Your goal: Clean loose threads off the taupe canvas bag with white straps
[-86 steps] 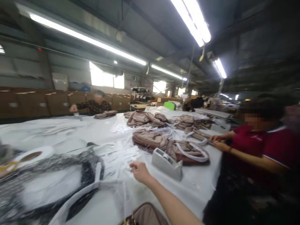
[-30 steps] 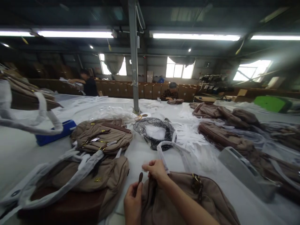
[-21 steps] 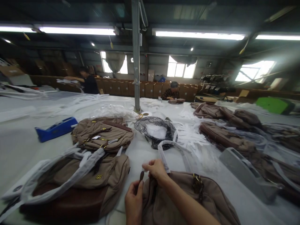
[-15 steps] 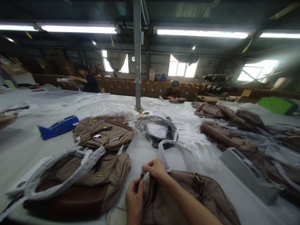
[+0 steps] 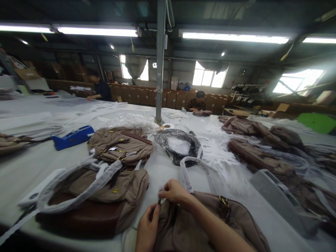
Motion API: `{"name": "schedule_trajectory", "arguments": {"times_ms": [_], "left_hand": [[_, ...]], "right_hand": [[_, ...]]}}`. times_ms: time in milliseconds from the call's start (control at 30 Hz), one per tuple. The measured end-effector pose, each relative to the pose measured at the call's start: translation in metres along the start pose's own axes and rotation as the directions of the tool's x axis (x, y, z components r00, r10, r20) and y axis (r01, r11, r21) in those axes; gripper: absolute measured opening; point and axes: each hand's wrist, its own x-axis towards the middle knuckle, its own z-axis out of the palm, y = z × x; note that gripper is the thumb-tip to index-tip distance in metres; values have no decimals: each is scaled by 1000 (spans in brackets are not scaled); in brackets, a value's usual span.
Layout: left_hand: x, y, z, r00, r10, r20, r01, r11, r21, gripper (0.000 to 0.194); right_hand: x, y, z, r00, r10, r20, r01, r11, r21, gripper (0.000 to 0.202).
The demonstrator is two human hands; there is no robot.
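Tan bag (image 5: 199,227) (zipper pull (image 5: 159,201)) between hands (image 5: 160,210)

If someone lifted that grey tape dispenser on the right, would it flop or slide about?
The grey tape dispenser looks like a rigid moulded block, so probably stiff, not floppy. Its wide flat base suggests it sits steady and rarely tips. It likely feels heavy for its size.

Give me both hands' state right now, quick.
Left hand: closed, pinching the dark zipper pull.
Right hand: closed, pinching white wrap on the tan bag.
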Motion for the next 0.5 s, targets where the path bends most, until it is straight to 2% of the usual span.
{"name": "schedule_trajectory", "arguments": {"times_ms": [100, 267, 367, 500], "left_hand": [[-3, 3, -1, 999, 18, 40, -17, 999, -33, 39], [-2, 3, 8, 999, -22, -24, 17, 986, -166, 39], [-1, -1, 12, 999, -39, -36, 28, 963, -269, 40], [-2, -3, 11, 993, -103, -50, 68, 881, -468, 59]], "right_hand": [[-2, -7, -4, 1000, -28, 5, 28, 997, -70, 21], [-5, -16, -9, 998, -69, 2, 68, 980, -186, 21], [-4, -15, -8, 995, -89, 46, 97, 973, -210, 25], [-1, -10, -7, 986, -105, 131, 123, 983, -134, 26]]}}
